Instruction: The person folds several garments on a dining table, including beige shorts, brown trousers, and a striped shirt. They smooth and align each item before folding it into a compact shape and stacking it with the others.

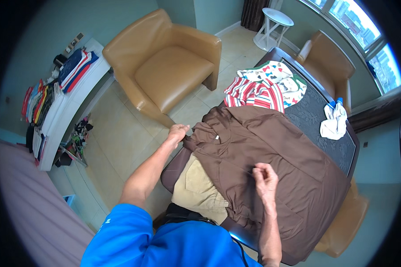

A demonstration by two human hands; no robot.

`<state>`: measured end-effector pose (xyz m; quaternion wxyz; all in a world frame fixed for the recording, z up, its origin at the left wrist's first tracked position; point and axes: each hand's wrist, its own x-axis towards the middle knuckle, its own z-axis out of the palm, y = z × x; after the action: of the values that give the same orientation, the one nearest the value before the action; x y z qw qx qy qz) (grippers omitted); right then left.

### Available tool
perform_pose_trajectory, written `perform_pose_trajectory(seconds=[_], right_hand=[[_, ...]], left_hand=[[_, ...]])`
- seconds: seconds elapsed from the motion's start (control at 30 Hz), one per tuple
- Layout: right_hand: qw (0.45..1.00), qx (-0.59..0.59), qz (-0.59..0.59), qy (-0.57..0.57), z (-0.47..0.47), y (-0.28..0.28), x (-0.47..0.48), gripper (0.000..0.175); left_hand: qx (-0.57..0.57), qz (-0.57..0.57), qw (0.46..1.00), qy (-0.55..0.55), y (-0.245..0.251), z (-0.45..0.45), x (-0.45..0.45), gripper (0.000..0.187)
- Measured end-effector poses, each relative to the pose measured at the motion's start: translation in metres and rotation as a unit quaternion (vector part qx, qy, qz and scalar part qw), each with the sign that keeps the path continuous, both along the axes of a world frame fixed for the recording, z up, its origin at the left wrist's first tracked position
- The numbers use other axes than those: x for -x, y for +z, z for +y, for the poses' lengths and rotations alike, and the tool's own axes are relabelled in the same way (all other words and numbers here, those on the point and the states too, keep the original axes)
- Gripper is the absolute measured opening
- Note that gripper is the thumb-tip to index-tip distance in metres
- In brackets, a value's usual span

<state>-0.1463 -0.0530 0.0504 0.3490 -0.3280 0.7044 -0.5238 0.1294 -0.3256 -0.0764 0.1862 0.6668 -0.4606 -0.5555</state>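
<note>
A large brown long-sleeved hooded garment (274, 160) lies spread over the table, its hood towards the left edge. My left hand (178, 133) is at the tip of the hood, fingers closed together; whether cloth is pinched between them is hard to tell. Over the middle of the garment is my right hand (266, 178), fingers curled and thumb close to them, with no cloth plainly held. Khaki trousers or shorts (198, 187) lie partly under the garment, nearest my body. Beyond it are a red-and-white striped cloth (254, 93) and a white patterned cloth (270, 71).
A white cloth item with blue ends (334, 121) rests on the dark tabletop (307, 116). Tan armchairs (173, 73) stand around the table. Folded clothes (75, 71) are stacked on a white shelf (65, 110) at left. A small round white table (277, 16) stands by the window.
</note>
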Motion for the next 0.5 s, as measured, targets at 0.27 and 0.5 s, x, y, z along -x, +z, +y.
perform_pose_trajectory(seconds=[0.27, 0.5], right_hand=[[0.929, 0.017, 0.319, 0.187, -0.076, 0.033, -0.109, 0.048], [0.875, -0.091, 0.380, 0.286, -0.086, 0.010, -0.149, 0.041]], left_hand=[[-0.152, 0.058, 0.983, 0.087, -0.040, 0.010, 0.009, 0.068], [-0.182, 0.254, 0.915, 0.257, -0.089, 0.000, 0.001, 0.012]])
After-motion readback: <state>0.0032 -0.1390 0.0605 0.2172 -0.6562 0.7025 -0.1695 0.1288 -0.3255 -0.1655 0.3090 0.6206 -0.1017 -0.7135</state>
